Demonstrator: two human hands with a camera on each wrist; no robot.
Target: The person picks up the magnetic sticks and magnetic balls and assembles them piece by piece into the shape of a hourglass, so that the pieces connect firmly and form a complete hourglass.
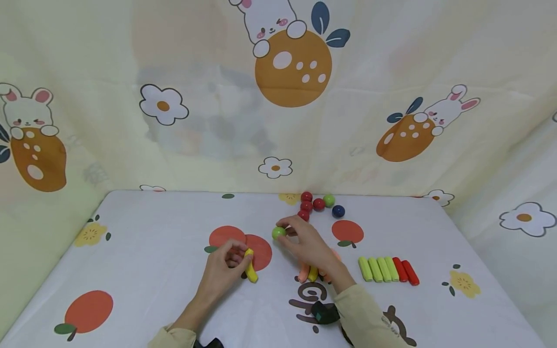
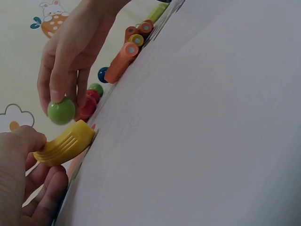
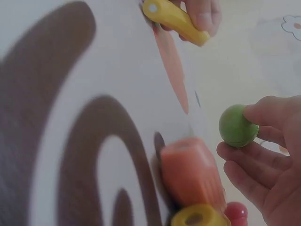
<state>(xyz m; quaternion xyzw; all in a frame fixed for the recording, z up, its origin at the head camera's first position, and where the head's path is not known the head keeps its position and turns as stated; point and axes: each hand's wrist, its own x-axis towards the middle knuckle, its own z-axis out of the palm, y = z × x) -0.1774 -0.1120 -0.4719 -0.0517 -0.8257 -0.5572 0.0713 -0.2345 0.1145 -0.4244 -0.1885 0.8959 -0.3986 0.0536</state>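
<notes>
My left hand pinches a yellow toy banana by its upper end, over the printed cloth. In the left wrist view the banana lies between thumb and fingers, its ridged side showing. To the right, my right hand holds a green ball between thumb and fingertips. That ball appears raised off the table in the right wrist view. Below the right forearm sit salmon-orange pieces and another yellow piece, partly hidden by the wrist.
Several red balls, a second green ball and a dark blue ball cluster at the table's back edge. On the right, light green sticks and two red sticks lie in a row. A patterned curtain hangs behind.
</notes>
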